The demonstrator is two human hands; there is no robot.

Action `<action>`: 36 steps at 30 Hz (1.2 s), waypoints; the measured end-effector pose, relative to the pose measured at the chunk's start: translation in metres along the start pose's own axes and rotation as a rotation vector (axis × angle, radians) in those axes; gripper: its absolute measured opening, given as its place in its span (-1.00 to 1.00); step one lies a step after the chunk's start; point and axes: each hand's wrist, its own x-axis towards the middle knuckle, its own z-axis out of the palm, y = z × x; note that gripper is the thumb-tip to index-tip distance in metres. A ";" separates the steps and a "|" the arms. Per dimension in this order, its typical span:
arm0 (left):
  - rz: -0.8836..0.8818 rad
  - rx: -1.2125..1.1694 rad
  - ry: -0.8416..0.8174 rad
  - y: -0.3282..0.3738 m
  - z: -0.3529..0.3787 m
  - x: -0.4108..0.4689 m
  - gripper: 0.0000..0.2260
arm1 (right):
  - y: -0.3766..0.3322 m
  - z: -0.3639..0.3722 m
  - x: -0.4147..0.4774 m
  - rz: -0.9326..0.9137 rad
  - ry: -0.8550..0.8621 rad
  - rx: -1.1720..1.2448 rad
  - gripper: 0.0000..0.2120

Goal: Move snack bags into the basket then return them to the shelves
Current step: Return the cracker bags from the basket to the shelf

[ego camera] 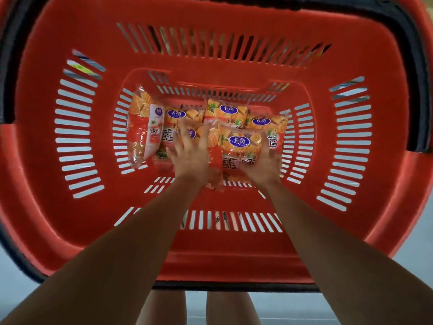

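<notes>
Several orange and red snack bags [225,113] lie on the floor of a red plastic basket [70,231], seen from straight above. Both my arms reach down into it. My left hand [191,158] has its fingers spread and rests on a bag in the middle of the pile. My right hand [263,164] curls round the lower right corner of the front snack bag [241,146], which lies between my two hands. One more bag [144,130] leans against the basket's left inner wall.
The basket's slotted walls rise on every side of my hands. Its black handles [407,66] lie folded along the rim. Grey floor [412,254] shows outside the basket, and my legs [161,308] stand just below its near edge.
</notes>
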 end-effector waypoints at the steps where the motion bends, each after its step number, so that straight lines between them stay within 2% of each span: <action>1: -0.037 -0.054 -0.002 -0.004 0.002 0.008 0.18 | 0.001 0.005 0.005 0.015 0.005 0.096 0.06; 3: -0.080 -0.135 -0.036 -0.013 0.007 0.020 0.22 | 0.001 0.012 0.013 0.034 -0.011 0.225 0.12; 6: -0.048 -0.318 -0.106 -0.023 0.014 0.031 0.19 | 0.005 0.021 0.024 0.016 0.001 0.224 0.17; 9: -0.037 -0.444 -0.099 -0.026 0.015 0.031 0.07 | 0.004 0.029 0.025 -0.017 0.037 0.218 0.04; 12: -0.022 -0.365 -0.033 -0.023 0.010 0.023 -0.08 | 0.001 0.021 0.018 -0.063 0.048 0.135 -0.20; 16: -0.130 -0.082 0.030 -0.012 -0.019 -0.003 -0.18 | -0.013 -0.011 -0.001 -0.011 0.129 0.040 -0.23; 21: -0.168 0.036 0.084 0.004 -0.096 -0.056 -0.14 | -0.050 -0.083 -0.051 -0.084 0.141 -0.047 -0.18; 26: -0.077 0.083 0.124 0.021 -0.202 -0.127 0.07 | -0.110 -0.176 -0.131 -0.167 0.163 -0.057 -0.20; 33: 0.014 0.052 0.229 0.027 -0.358 -0.217 -0.07 | -0.189 -0.295 -0.255 -0.356 0.290 0.011 -0.18; 36: 0.037 0.014 0.364 0.026 -0.415 -0.254 -0.17 | -0.209 -0.344 -0.308 -0.401 0.388 0.034 -0.18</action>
